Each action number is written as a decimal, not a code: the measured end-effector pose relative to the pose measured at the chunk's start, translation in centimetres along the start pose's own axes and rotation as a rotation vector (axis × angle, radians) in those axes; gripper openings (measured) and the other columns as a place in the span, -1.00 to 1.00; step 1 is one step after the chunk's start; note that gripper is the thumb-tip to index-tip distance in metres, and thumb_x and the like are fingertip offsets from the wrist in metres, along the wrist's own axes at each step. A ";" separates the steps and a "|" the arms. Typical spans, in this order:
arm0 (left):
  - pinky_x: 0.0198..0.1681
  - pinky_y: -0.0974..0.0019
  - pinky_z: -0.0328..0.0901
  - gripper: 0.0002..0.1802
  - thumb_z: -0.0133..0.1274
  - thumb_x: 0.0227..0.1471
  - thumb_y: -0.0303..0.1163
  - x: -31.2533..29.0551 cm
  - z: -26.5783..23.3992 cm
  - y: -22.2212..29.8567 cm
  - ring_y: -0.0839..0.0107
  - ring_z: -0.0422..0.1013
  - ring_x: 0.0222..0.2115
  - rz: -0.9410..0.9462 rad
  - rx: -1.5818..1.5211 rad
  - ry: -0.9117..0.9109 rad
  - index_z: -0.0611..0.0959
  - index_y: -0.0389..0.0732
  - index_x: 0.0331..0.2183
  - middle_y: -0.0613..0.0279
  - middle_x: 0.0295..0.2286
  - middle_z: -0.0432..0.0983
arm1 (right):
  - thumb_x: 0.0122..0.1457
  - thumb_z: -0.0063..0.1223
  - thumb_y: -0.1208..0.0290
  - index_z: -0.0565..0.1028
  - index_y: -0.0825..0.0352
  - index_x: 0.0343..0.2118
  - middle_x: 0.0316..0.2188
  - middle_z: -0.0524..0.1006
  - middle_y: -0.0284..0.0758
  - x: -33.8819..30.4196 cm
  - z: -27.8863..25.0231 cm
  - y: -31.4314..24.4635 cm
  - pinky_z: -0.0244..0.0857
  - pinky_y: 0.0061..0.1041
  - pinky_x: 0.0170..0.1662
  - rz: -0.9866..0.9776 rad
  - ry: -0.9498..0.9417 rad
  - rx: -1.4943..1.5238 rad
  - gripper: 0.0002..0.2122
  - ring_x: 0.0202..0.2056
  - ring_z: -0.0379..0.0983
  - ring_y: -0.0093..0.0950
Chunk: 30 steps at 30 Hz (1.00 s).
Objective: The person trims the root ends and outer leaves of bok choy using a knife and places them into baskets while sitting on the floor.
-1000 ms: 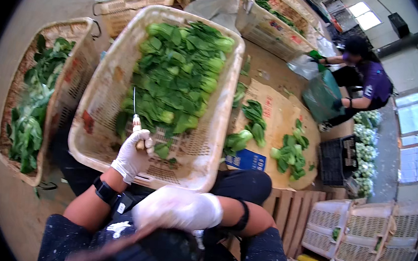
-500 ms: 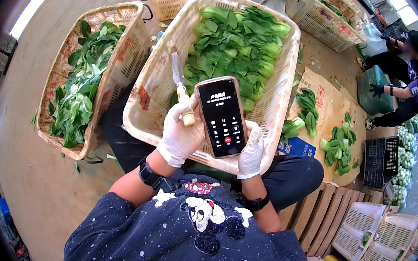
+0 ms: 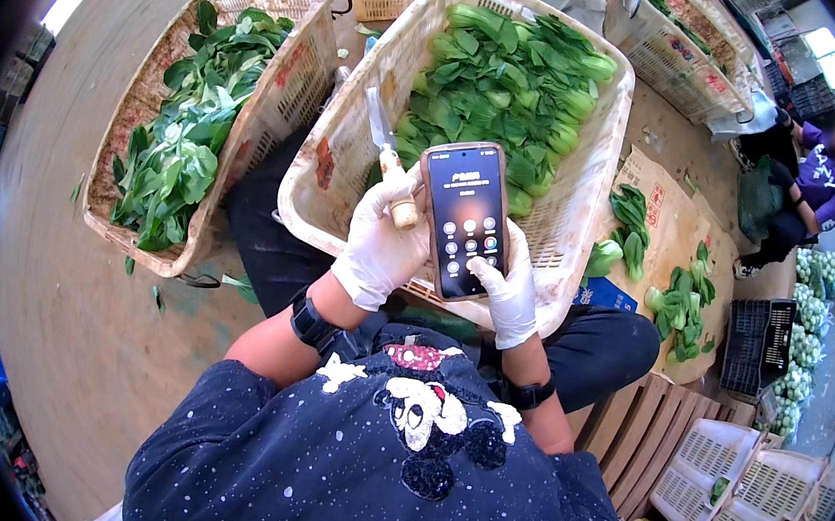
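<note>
A smartphone (image 3: 465,200) with a lit call screen is held upright in both my gloved hands. My left hand (image 3: 384,247) grips its left side and also clasps a knife (image 3: 380,124), the blade pointing up and away and the pale handle end showing. My right hand (image 3: 514,298) holds the lower right edge, its thumb over the lower part of the screen. Just beyond lies a large white plastic crate (image 3: 569,237), resting against my legs, with rows of bok choy (image 3: 510,84) inside. The phone hides part of the crate's near side.
Left of it, a second crate (image 3: 258,160) holds loose leafy greens (image 3: 182,152). Bok choy bunches (image 3: 680,304) lie on brown paper (image 3: 679,210) at the right. Beyond are a person (image 3: 819,184), a black crate (image 3: 758,334) and a wooden slatted pallet (image 3: 627,436).
My right thumb has moved from the phone's edge onto its screen, and the screen display has changed. The view has shifted slightly. The person at the far right has changed posture.
</note>
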State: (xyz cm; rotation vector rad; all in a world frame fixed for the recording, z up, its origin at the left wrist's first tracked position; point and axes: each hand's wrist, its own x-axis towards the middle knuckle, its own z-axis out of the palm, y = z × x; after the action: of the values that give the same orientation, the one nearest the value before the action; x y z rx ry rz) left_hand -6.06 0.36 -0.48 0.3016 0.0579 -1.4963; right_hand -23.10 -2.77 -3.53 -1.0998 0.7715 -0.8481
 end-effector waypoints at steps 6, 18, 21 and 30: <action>0.13 0.12 0.09 -0.49 -0.04 -0.07 -0.33 0.0 -0.4 0.1 0.26 0.26 0.00 -0.017 -0.009 -0.048 0.40 -0.24 -0.02 0.14 -0.04 0.35 | -0.02 0.02 0.62 0.15 0.45 0.10 -0.02 0.33 -0.27 0.0 -0.1 0.2 0.10 -0.52 0.09 -0.054 -0.032 -0.075 -0.44 -0.01 0.27 -0.49; 0.12 0.11 0.12 -0.33 -0.03 -0.03 -0.35 -0.7 0.7 -0.3 0.34 0.29 -0.03 0.091 0.058 -0.049 0.19 -0.13 0.14 0.29 -0.24 0.41 | 0.11 -0.05 -0.06 -0.11 0.19 0.25 0.18 0.11 -0.18 -0.1 0.4 1.4 0.18 -0.25 0.11 -0.214 -0.147 0.167 -0.24 0.12 0.18 -0.30; 0.09 0.12 0.15 -0.32 -0.04 0.01 -0.29 -0.8 0.8 -0.5 0.43 0.37 -0.13 0.121 0.111 -0.030 0.17 -0.15 0.16 0.40 -0.51 0.46 | 0.14 -0.12 -0.07 -0.10 0.24 0.25 0.18 0.11 -0.19 -0.8 2.3 -0.3 0.17 -0.28 0.11 -0.102 -0.116 0.413 -0.26 0.12 0.18 -0.30; 0.06 0.15 0.19 -0.37 -0.05 0.02 -0.28 -0.4 -0.9 -1.0 0.48 0.41 -0.23 0.136 0.195 0.034 0.20 -0.18 0.13 0.45 -0.60 0.42 | 0.19 -0.23 -0.08 -0.01 0.43 0.21 0.23 0.02 -0.20 -1.5 0.9 0.3 -0.14 -0.46 0.21 -0.333 -0.023 -0.240 -0.28 0.22 -0.02 -0.41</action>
State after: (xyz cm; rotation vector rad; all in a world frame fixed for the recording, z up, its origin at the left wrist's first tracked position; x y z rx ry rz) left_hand -6.94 0.94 -1.38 0.4789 -0.0806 -1.3633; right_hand -23.00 -0.98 -3.46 -1.4772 0.6924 -1.0379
